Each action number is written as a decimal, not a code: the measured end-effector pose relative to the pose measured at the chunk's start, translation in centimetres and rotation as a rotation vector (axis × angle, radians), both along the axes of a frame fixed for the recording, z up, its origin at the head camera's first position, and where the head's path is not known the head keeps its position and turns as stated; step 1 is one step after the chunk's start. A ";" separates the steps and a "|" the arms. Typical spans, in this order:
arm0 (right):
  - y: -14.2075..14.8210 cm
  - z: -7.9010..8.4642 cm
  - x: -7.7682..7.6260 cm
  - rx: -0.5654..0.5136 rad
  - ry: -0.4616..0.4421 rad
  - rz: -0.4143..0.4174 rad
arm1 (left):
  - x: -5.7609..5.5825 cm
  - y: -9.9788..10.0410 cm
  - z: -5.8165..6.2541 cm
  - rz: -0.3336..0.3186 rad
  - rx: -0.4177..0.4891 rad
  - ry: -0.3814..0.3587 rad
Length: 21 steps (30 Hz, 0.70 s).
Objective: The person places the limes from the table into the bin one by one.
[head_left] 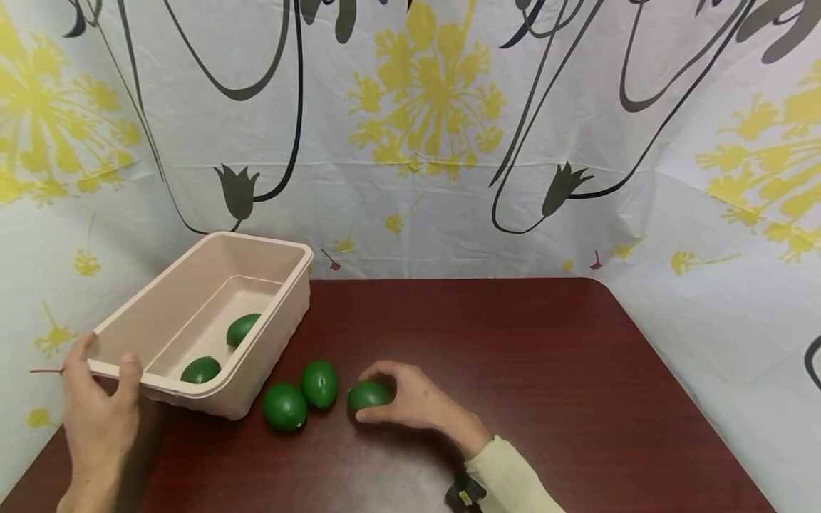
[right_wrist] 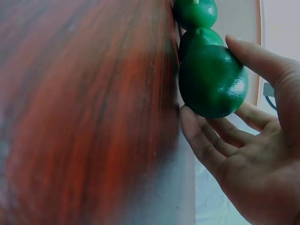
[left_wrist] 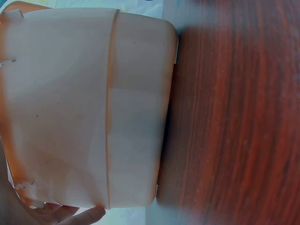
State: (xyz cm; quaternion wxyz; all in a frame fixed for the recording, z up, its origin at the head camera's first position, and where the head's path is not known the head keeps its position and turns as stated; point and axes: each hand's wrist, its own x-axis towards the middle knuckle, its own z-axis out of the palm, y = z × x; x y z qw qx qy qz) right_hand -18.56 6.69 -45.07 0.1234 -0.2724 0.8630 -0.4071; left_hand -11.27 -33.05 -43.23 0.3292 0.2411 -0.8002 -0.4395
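My right hand (head_left: 413, 395) holds a smooth green lime (right_wrist: 213, 82) between thumb and curled fingers, low over the table. Just left of it on the table sit two more limes, a pointed one (head_left: 319, 385) and a rounder one (head_left: 285, 407), side by side. A beige plastic bin (head_left: 272, 363) stands at the left, with one lime (head_left: 201, 370) near its front end and another lime (head_left: 242, 330) farther back, partly hidden by the side wall. At the bin's near left corner my left hand (head_left: 102, 413) grips the rim, thumb on the inner side.
The dark red-brown table (head_left: 513, 356) extends to the right and back. Behind it hangs a pale cloth (head_left: 410, 235) with yellow and grey flower prints, which also runs along both sides. The bin's right wall rises close beside the loose limes.
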 end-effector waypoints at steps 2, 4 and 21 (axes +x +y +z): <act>0.0 0.0 0.0 -0.012 0.021 -0.011 | 0.0 0.0 0.0 0.000 0.001 -0.004; -0.1 0.0 -0.1 -0.023 0.030 -0.021 | 0.0 0.0 -0.1 -0.001 0.001 -0.006; -1.0 0.6 -0.5 -0.161 0.070 -0.102 | 0.0 0.0 0.0 0.006 -0.008 -0.007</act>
